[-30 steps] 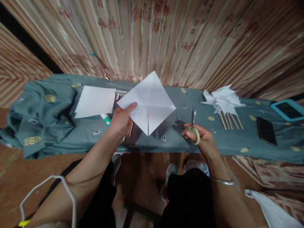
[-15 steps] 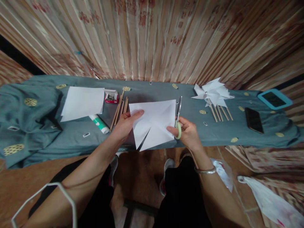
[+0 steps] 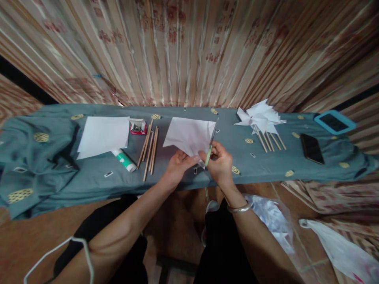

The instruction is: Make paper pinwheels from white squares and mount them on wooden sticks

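A white sheet of paper (image 3: 191,132) is held just above the cloth-covered table, turned so its near edge is between my hands. My left hand (image 3: 180,165) pinches that near edge, thumb on top. My right hand (image 3: 220,161) has scissors (image 3: 209,152) with pale green handles, blades pointing away from me along the paper's right side. Its thumb also meets the paper near the left fingertips. The slit seen earlier in the sheet is hidden now.
Left of the paper lie wooden sticks (image 3: 152,150), a red box of pins (image 3: 138,127), a glue stick (image 3: 126,161) and a paper stack (image 3: 103,134). Rightward are paper pinwheels (image 3: 262,117) on sticks, a black phone (image 3: 312,148) and a blue-framed tablet (image 3: 335,121). A plastic bag (image 3: 271,219) lies below.
The paper has been turned. My left hand has moved right, from the sheet's left edge to its near edge, close to my right hand, which has shifted slightly left with the scissors.
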`<state>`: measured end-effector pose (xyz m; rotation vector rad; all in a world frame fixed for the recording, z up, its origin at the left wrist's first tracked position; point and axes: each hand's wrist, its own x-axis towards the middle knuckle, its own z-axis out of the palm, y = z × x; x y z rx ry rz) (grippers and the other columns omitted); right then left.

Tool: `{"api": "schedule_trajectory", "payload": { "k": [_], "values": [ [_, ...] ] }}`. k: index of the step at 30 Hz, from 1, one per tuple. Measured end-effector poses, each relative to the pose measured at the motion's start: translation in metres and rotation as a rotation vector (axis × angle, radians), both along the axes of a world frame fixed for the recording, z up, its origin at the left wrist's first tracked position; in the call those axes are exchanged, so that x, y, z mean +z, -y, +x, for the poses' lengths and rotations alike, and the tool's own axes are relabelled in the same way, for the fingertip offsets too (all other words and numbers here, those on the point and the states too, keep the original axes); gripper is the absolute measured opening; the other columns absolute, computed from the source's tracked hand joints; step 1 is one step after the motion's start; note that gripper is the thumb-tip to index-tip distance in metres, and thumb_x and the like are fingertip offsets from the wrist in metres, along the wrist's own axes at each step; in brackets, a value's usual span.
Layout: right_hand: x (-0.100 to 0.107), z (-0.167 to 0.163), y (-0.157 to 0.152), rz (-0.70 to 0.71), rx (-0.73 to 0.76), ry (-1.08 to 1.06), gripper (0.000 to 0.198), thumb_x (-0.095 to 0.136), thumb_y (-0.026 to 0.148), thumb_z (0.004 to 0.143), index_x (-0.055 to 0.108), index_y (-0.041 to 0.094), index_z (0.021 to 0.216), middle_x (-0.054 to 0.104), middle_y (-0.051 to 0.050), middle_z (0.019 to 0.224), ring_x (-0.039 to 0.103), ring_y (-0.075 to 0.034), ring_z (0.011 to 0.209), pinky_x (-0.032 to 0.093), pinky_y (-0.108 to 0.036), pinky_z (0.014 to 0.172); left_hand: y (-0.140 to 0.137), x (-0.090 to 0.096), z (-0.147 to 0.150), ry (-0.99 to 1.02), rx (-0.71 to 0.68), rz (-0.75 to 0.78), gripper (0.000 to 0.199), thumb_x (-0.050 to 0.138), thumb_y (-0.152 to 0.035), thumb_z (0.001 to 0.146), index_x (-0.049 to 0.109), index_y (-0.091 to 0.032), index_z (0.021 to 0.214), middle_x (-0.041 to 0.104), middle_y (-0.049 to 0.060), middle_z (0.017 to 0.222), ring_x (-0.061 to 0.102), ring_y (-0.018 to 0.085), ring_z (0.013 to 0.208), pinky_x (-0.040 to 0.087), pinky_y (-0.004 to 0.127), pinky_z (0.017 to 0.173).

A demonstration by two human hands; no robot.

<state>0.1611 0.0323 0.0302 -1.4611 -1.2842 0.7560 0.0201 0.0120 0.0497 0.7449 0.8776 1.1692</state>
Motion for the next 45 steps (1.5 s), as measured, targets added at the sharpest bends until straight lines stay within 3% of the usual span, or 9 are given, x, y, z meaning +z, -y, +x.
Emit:
{"api": "schedule_trajectory", "payload": {
  "k": [5,9,14,18,23,29,36,45],
  "values": [
    [0.001,-0.008,0.001,-0.07,0.074,-0.193,0.046,0.077,0.041,0.059,0.062,0.022,0.098,0.064,0.005,0.064,0.057,-0.014,0.059,0.048,-0.028,0.064,-0.008,-0.005,-0.004,-0.072,0.212,-0.061,0.04,0.08,-0.033,0.057,0.069,-0.018,0.093,0.073,0.009,0.104,0.066,0.03,0.102,0.051,0.045,0.093],
    [0.005,-0.011,0.003,-0.159,0.168,-0.403,0.048,0.082,0.042,0.051,0.063,0.021,0.089,0.067,0.004,0.065,0.058,-0.013,0.06,0.047,-0.026,0.06,-0.015,-0.008,-0.015,-0.195,0.342,0.032,0.04,0.076,-0.027,0.059,0.068,-0.019,0.098,0.072,0.007,0.106,0.066,0.028,0.1,0.05,0.043,0.095],
    [0.009,-0.008,0.018,-0.324,0.326,-0.34,0.045,0.081,0.046,0.058,0.065,0.019,0.091,0.065,0.003,0.066,0.055,-0.011,0.057,0.041,-0.023,0.052,-0.028,-0.001,-0.037,-0.275,0.442,0.134,0.043,0.076,-0.026,0.061,0.066,-0.017,0.101,0.072,0.008,0.1,0.066,0.026,0.097,0.05,0.04,0.092],
    [0.013,-0.002,0.031,-0.4,0.526,-0.227,0.042,0.078,0.048,0.066,0.065,0.019,0.094,0.066,0.001,0.072,0.059,-0.013,0.066,0.045,-0.025,0.061,-0.037,0.005,-0.053,-0.246,0.501,0.173,0.043,0.077,-0.028,0.061,0.065,-0.017,0.1,0.072,0.006,0.094,0.067,0.023,0.091,0.051,0.038,0.089],
    [0.017,0.0,0.038,-0.471,0.711,-0.043,0.04,0.077,0.047,0.068,0.064,0.018,0.093,0.058,0.004,0.065,0.05,-0.01,0.058,0.041,-0.024,0.058,-0.04,0.007,-0.059,-0.227,0.503,0.188,0.03,0.077,-0.027,0.061,0.066,-0.016,0.086,0.073,0.006,0.088,0.067,0.024,0.091,0.053,0.039,0.087],
    [0.017,-0.005,0.037,-0.489,0.739,-0.08,0.044,0.075,0.053,0.067,0.064,0.017,0.089,0.046,0.007,0.058,0.039,-0.008,0.053,0.032,-0.022,0.05,-0.039,0.001,-0.054,-0.246,0.48,0.195,0.029,0.079,-0.027,0.062,0.068,-0.015,0.086,0.073,0.005,0.087,0.068,0.023,0.088,0.053,0.037,0.087],
    [0.012,-0.004,0.036,-0.468,0.77,-0.124,0.046,0.07,0.059,0.071,0.064,0.017,0.087,0.058,0.002,0.066,0.05,-0.011,0.061,0.039,-0.024,0.057,-0.036,0.0,-0.048,-0.214,0.471,0.176,0.052,0.08,-0.025,0.059,0.063,-0.017,0.108,0.072,0.005,0.093,0.069,0.023,0.087,0.054,0.037,0.085],
    [0.005,-0.003,0.036,-0.449,0.787,-0.129,0.046,0.067,0.061,0.074,0.064,0.018,0.088,0.058,0.002,0.066,0.053,-0.012,0.061,0.044,-0.026,0.061,-0.032,0.003,-0.045,-0.2,0.441,0.192,0.049,0.079,-0.025,0.06,0.065,-0.018,0.106,0.072,0.006,0.094,0.068,0.024,0.091,0.053,0.037,0.088]
  ]
}}
